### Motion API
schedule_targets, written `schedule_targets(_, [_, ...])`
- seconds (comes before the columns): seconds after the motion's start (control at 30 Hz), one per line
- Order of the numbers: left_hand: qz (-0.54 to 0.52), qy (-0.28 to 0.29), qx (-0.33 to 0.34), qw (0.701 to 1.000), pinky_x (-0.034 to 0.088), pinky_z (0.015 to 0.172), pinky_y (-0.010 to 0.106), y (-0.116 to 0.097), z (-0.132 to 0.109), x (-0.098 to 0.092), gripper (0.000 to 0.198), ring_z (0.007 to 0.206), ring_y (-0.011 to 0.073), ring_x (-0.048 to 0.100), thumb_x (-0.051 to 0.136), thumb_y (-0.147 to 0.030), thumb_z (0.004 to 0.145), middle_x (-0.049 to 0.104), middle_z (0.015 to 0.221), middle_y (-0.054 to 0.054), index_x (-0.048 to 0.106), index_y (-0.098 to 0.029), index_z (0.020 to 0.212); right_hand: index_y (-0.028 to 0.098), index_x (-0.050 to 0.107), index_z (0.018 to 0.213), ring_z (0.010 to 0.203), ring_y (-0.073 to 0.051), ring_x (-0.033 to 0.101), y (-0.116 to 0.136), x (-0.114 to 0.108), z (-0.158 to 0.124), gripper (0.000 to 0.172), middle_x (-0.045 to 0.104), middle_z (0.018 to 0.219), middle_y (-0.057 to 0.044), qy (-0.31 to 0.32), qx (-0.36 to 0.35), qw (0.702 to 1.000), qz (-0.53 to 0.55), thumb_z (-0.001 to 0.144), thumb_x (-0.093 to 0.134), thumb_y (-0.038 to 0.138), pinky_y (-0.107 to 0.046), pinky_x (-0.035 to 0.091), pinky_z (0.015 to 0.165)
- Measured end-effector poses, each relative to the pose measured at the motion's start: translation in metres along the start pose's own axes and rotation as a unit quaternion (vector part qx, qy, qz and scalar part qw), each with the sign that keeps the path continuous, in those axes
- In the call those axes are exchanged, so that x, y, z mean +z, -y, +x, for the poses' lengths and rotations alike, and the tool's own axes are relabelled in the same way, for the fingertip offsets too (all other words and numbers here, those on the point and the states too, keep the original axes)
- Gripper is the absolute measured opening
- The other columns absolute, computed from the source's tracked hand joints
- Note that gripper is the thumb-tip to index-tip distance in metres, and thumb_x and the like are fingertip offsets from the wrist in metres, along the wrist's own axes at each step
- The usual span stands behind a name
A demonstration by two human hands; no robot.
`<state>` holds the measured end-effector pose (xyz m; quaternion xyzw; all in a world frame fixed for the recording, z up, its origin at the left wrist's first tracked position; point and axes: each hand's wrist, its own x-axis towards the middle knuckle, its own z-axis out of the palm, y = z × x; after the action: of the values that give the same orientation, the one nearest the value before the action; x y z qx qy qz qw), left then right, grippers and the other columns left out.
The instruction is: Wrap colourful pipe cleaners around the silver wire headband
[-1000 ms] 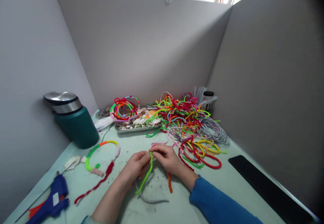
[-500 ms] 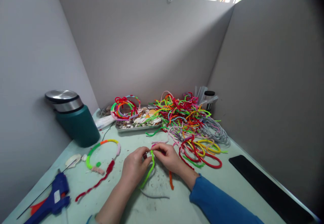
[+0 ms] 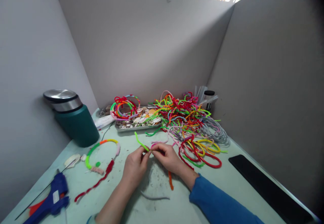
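Over the middle of the table, my left hand (image 3: 135, 165) and my right hand (image 3: 167, 156) meet at the fingertips. Both are closed in a pinch on a bright green pipe cleaner (image 3: 140, 142), whose free end points up and away to the left. The part between the fingers is mostly hidden. Below the hands lies a short grey cord (image 3: 155, 198). An orange pipe cleaner (image 3: 171, 180) pokes out beneath my right wrist. Left of my hands, a ring wrapped in several colours (image 3: 89, 154) rests flat, with a red pipe cleaner (image 3: 97, 182) trailing from it.
A blue glue gun (image 3: 55, 195) and a teal flask (image 3: 78, 124) stand at the left. Behind are a metal tray (image 3: 138, 128) of shells and buttons, finished rings (image 3: 124, 110) and a pipe cleaner heap (image 3: 177, 110). A black strip (image 3: 265, 187) lies right. Grey panels (image 3: 146, 48) enclose the table.
The green pipe cleaner's loose end has swung from hanging down toward me to pointing up and left. Both hands stay pinched together in nearly the same place.
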<state>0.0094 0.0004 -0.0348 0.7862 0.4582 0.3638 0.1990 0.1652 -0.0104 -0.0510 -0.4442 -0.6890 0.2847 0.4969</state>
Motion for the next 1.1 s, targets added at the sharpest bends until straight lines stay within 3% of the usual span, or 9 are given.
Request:
schedule_targets(0.2, [-0.158, 0.020, -0.113, 0.981, 0.034, 0.046, 0.021, 0.000, 0.003, 0.002, 0.025, 0.044, 0.0112, 0.050, 0.048, -0.041, 0.078, 0.056, 0.051, -0.004, 0.057, -0.018, 0.073, 0.017, 0.064, 0.086, 0.078, -0.014, 0.057, 0.004, -0.001, 0.000, 0.014, 0.065, 0.082, -0.003, 0.001, -0.005, 1.000, -0.007, 0.081, 0.051, 0.016, -0.025, 0.044, 0.072])
schedule_targets(0.37, [-0.328, 0.075, -0.230, 0.913, 0.029, 0.037, 0.020, 0.002, 0.006, 0.002, 0.028, 0.034, 0.0069, 0.043, 0.056, -0.044, 0.069, 0.061, 0.057, -0.002, 0.052, -0.016, 0.067, 0.017, 0.064, 0.079, 0.072, -0.013, 0.057, 0.009, -0.003, -0.001, 0.014, 0.063, 0.075, -0.002, 0.021, -0.023, 0.999, -0.031, 0.080, 0.051, 0.014, -0.024, 0.043, 0.068])
schedule_targets(0.47, [-0.378, 0.090, -0.266, 0.882, 0.027, 0.037, 0.018, -0.001, 0.007, 0.000, 0.028, 0.033, 0.0043, 0.042, 0.058, -0.041, 0.069, 0.065, 0.064, 0.001, 0.052, -0.014, 0.067, 0.017, 0.064, 0.080, 0.071, -0.013, 0.056, 0.011, -0.003, -0.001, 0.013, 0.063, 0.074, -0.002, 0.025, -0.027, 0.998, -0.042, 0.080, 0.052, 0.014, -0.023, 0.042, 0.067])
schedule_targets(0.6, [-0.347, 0.079, -0.276, 0.893, 0.021, 0.033, 0.018, -0.001, 0.006, 0.002, 0.030, 0.028, 0.0036, 0.036, 0.057, -0.044, 0.069, 0.064, 0.061, 0.001, 0.049, -0.015, 0.068, 0.017, 0.064, 0.081, 0.072, -0.013, 0.057, 0.009, -0.002, -0.001, 0.012, 0.063, 0.076, -0.002, 0.024, -0.019, 0.999, -0.034, 0.080, 0.053, 0.016, -0.024, 0.043, 0.068])
schedule_targets(0.7, [-0.248, 0.033, -0.235, 0.939, 0.025, 0.032, 0.019, 0.002, 0.005, 0.004, 0.031, 0.029, 0.0059, 0.036, 0.054, -0.048, 0.071, 0.061, 0.055, -0.003, 0.049, -0.017, 0.072, 0.016, 0.063, 0.080, 0.073, -0.014, 0.057, 0.003, -0.001, 0.000, 0.011, 0.063, 0.077, -0.002, -0.008, 0.004, 1.000, -0.019, 0.080, 0.052, 0.018, -0.024, 0.043, 0.068])
schedule_targets(0.83, [-0.093, -0.034, -0.093, 0.991, 0.038, 0.047, 0.020, 0.002, 0.003, 0.002, 0.023, 0.046, 0.0093, 0.050, 0.050, -0.041, 0.078, 0.061, 0.063, -0.002, 0.054, -0.019, 0.072, 0.016, 0.063, 0.082, 0.074, -0.014, 0.058, -0.004, 0.001, 0.002, 0.011, 0.064, 0.079, -0.002, -0.038, 0.033, 0.999, -0.002, 0.080, 0.052, 0.019, -0.023, 0.044, 0.068])
schedule_targets(0.97, [-0.018, -0.040, 0.030, 0.999, 0.044, 0.063, 0.023, 0.001, 0.001, -0.001, 0.012, 0.069, 0.0134, 0.058, 0.048, -0.025, 0.080, 0.063, 0.083, 0.001, 0.058, -0.020, 0.084, 0.016, 0.063, 0.084, 0.075, -0.014, 0.058, -0.005, 0.002, 0.002, 0.012, 0.064, 0.081, -0.002, -0.042, 0.048, 0.998, 0.019, 0.079, 0.053, 0.020, -0.023, 0.044, 0.068])
schedule_targets(1.1, [-0.003, -0.033, 0.094, 0.995, 0.044, 0.077, 0.025, 0.002, 0.000, 0.001, 0.022, 0.090, 0.0150, 0.058, 0.046, -0.014, 0.080, 0.063, 0.097, 0.003, 0.060, -0.021, 0.096, 0.016, 0.062, 0.087, 0.076, -0.014, 0.058, -0.004, 0.002, 0.002, 0.013, 0.064, 0.081, -0.002, -0.030, 0.050, 0.998, 0.029, 0.080, 0.051, 0.021, -0.024, 0.045, 0.069])
